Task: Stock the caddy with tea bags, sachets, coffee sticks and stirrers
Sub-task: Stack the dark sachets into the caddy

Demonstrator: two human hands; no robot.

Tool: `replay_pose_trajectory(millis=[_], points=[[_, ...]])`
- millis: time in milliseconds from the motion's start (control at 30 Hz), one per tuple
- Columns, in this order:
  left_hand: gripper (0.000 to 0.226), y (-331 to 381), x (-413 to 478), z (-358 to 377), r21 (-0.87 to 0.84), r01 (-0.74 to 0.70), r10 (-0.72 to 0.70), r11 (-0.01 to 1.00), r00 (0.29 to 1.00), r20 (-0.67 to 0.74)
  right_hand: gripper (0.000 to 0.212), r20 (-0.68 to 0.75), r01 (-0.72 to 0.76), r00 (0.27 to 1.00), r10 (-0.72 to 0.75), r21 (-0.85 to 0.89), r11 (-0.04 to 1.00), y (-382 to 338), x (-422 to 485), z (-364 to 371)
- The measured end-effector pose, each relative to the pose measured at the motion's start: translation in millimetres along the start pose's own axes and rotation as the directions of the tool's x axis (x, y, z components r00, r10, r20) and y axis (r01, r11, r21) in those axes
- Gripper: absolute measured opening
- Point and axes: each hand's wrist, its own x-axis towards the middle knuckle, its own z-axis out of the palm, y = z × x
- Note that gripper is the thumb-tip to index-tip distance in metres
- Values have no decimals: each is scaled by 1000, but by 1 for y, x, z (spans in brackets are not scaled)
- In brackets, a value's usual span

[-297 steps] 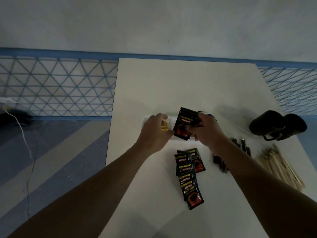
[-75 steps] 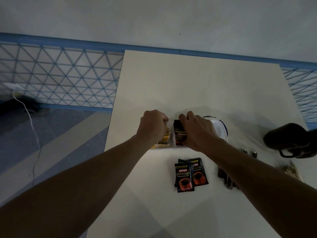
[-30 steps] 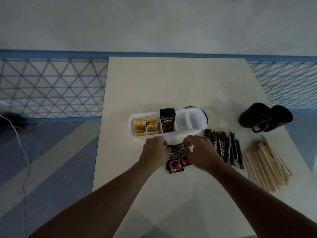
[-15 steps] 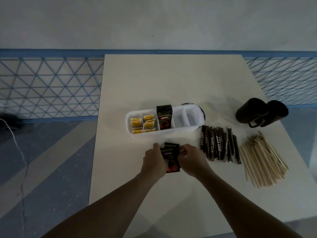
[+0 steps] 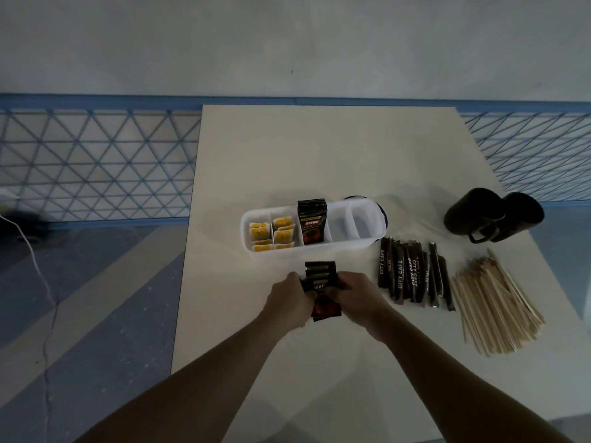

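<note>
Gripped from both sides between left hand (image 5: 292, 302) and right hand (image 5: 358, 298): loose sachets (image 5: 319, 276), a small fanned stack of black packets with red print. Fingers of both hands curled round the stack's side edges. Held just in front of the caddy (image 5: 335, 250), about level with its middle and apart from its near wall. Cannot tell whether lifted or lying on the table (image 5: 319, 155).

Inside the caddy, in the two compartments at its left end: tea bags (image 5: 271, 233), yellow-faced, packed in rows. In the third compartment from that end: stowed sachets (image 5: 311, 222), upright, tops well above the rim, "KOPIKO" legible on the front one.

Just in front of the caddy's right end: coffee sticks (image 5: 412, 276), dark, laid side by side flat on the table, "CITY CAFE" readable on several. Farther right of the caddy, just beyond the sticks and well apart from the caddy itself: stirrers (image 5: 495, 302), a loose pile of pale wooden strips. Right of the caddy, level with it: two dark mugs (image 5: 489, 215), side by side and touching.

Behind the caddy's right end: a dark-rimmed round thing (image 5: 386, 215), mostly hidden. Left of the caddy, past the table edge: a blue lattice railing (image 5: 96, 164) and a white cable (image 5: 35, 260) on the floor.
</note>
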Motion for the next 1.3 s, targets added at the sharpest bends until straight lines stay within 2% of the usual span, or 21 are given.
replay_pose_trajectory(millis=[167, 233, 333, 400, 533, 633, 733, 800, 900, 1000, 1133, 1300], points=[[20, 26, 0, -31, -228, 78, -50, 971, 991, 128, 22, -48, 129, 991, -123, 170, 977, -20, 4, -17], [20, 33, -1, -40, -331, 55, -2, 942, 988, 157, 38, -95, 196, 979, -179, 206, 959, -27, 9, -23], [26, 43, -2, -49, -478, -15, 96, 878, 985, 146, 77, -114, 286, 956, -272, 128, 950, -42, 11, -31], [29, 50, -1, -53, -503, -61, 136, 862, 984, 115, 83, -109, 350, 931, -347, 10, 937, -53, 9, -34], [33, 60, 5, -62, -461, -135, 190, 877, 979, 74, 65, -86, 350, 919, -386, -275, 895, -72, 10, -38], [33, 63, 12, -68, -399, -185, 208, 898, 978, 13, 67, -81, 392, 898, -432, -296, 871, -80, 12, -40], [32, 65, 17, -74, -342, -241, 223, 908, 971, -92, 66, -160, 381, 894, -418, -218, 899, -82, 19, -43], [33, 65, 20, -75, -319, -256, 219, 912, 964, -149, 51, -166, 374, 897, -409, -207, 904, -82, 25, -44], [32, 63, 23, -74, -271, -268, 218, 925, 955, -200, 12, -130, 326, 921, -366, -254, 911, -81, 34, -46], [23, 62, 25, -72, -160, -273, 229, 949, 942, -247, 0, -143, 342, 909, -391, -281, 897, -79, 43, -50], [16, 57, 29, -74, 17, -268, 259, 963, 910, -323, 31, -165, 359, 871, -462, -429, 829, -79, 50, -54], [36, 46, 36, -70, 114, -207, 230, 972, 937, -261, 45, -164, 380, 802, -574, -602, 703, -84, 57, -52]])
